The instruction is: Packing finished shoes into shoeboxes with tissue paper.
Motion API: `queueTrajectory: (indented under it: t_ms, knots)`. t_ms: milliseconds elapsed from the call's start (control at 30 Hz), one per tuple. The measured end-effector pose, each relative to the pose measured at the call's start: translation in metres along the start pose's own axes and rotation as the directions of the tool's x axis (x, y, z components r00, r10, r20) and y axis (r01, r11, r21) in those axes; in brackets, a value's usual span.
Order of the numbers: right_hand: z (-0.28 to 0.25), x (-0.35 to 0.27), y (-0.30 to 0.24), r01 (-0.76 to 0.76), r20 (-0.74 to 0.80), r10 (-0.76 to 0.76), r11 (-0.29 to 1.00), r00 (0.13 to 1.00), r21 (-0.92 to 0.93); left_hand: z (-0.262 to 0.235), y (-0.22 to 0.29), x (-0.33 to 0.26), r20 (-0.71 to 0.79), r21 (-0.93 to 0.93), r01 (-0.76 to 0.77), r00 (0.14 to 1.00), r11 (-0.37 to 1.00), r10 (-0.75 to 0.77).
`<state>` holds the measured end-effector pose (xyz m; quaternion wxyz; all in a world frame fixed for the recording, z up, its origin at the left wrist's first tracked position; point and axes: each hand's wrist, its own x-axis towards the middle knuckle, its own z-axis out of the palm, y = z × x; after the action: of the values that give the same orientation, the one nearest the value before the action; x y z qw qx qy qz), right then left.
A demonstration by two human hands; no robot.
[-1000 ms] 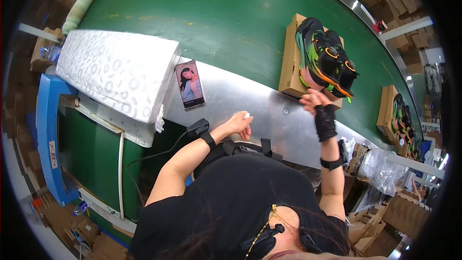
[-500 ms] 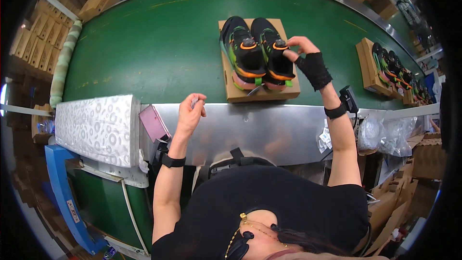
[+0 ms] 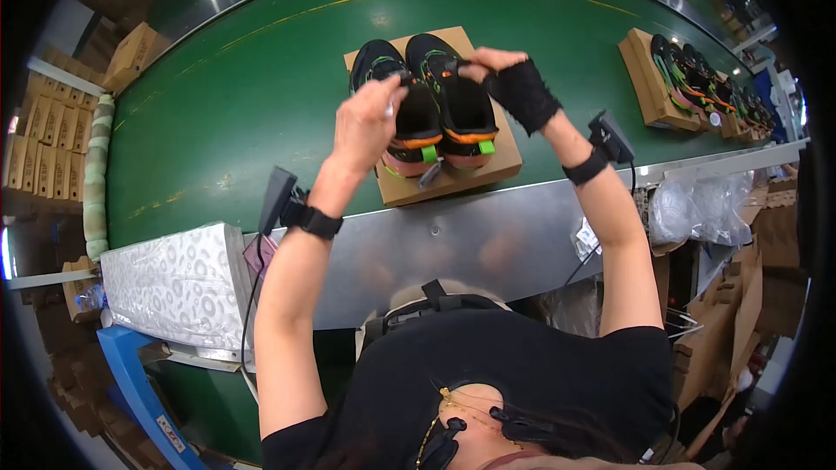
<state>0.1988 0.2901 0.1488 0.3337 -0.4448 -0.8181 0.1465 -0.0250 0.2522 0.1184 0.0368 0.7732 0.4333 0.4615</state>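
A pair of black shoes (image 3: 427,109) with orange and green trim lies on a flat brown cardboard box (image 3: 501,170) on the green conveyor belt (image 3: 226,113). My left hand (image 3: 366,122) pinches the top of the left shoe (image 3: 383,70) near its opening. My right hand (image 3: 514,83), in a black fingerless glove, grips the tongue area of the right shoe (image 3: 461,113). Both wrists carry black bands with small devices.
A metal ledge (image 3: 488,239) runs between me and the belt. A stack of white patterned paper (image 3: 174,283) lies at my left. Another boxed pair of shoes (image 3: 666,70) rides the belt to the right. Plastic bags (image 3: 697,209) and cardboard boxes (image 3: 131,48) flank the station.
My left hand has lifted off the metal ledge and reached the left shoe. My right hand stays on the pair, which now sits closer in front of me.
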Motion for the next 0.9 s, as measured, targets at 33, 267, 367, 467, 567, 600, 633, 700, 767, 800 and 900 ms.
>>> queueTrajectory:
  t_ms: [33, 267, 367, 467, 567, 600, 633, 700, 767, 800, 900]
  knots:
    - [-0.005, 0.012, -0.004, -0.044, 0.043, 0.044, 0.999, 0.998, -0.006, -0.001, -0.001, 0.012, -0.073, -0.025, 0.013, 0.997, 1.000, -0.015]
    - [-0.010, 0.052, -0.005, -0.270, 0.191, 0.241, 0.952, 0.952, 0.142, -0.013, -0.013, 0.044, 0.032, -0.161, 0.284, 0.959, 0.945, -0.283]
    - [-0.005, 0.043, -0.012, -0.221, 0.181, 0.199, 0.969, 0.963, 0.113, -0.015, -0.010, 0.030, 0.005, -0.187, 0.284, 0.958, 0.940, -0.288]
    - [0.008, 0.013, -0.021, -0.210, 0.212, 0.186, 0.973, 0.959, 0.094, -0.011, -0.009, -0.009, -0.063, -0.258, 0.199, 0.973, 0.946, -0.222]
    - [0.012, -0.025, -0.047, 0.183, -0.159, -0.226, 0.951, 0.961, -0.248, -0.020, -0.008, -0.065, -0.151, -0.210, 0.380, 0.898, 0.901, -0.414]
    - [0.008, -0.034, -0.062, 0.046, -0.165, -0.081, 0.978, 0.983, -0.205, -0.017, -0.016, -0.087, -0.131, -0.194, 0.623, 0.749, 0.758, -0.650]
    - [0.010, -0.036, -0.064, 0.078, -0.112, -0.109, 0.965, 0.988, -0.249, -0.015, -0.021, -0.108, -0.125, -0.175, 0.817, 0.535, 0.550, -0.835]
    - [0.022, -0.031, -0.060, 0.080, 0.044, -0.070, 0.951, 0.997, -0.297, -0.003, -0.030, -0.138, 0.024, -0.015, 0.864, 0.504, 0.504, -0.863]
    - [0.043, -0.011, -0.057, -0.021, 0.285, 0.124, 0.941, 0.951, -0.339, 0.025, -0.038, -0.159, 0.170, 0.086, 0.881, 0.448, 0.466, -0.878]
    - [0.048, -0.004, -0.066, -0.041, 0.357, 0.210, 0.903, 0.910, -0.427, 0.040, -0.038, -0.163, 0.152, 0.034, 0.892, 0.441, 0.451, -0.885]
    - [0.067, 0.003, -0.071, -0.104, 0.414, 0.252, 0.932, 0.875, -0.348, 0.052, -0.027, -0.160, 0.030, -0.047, 0.889, 0.456, 0.455, -0.889]
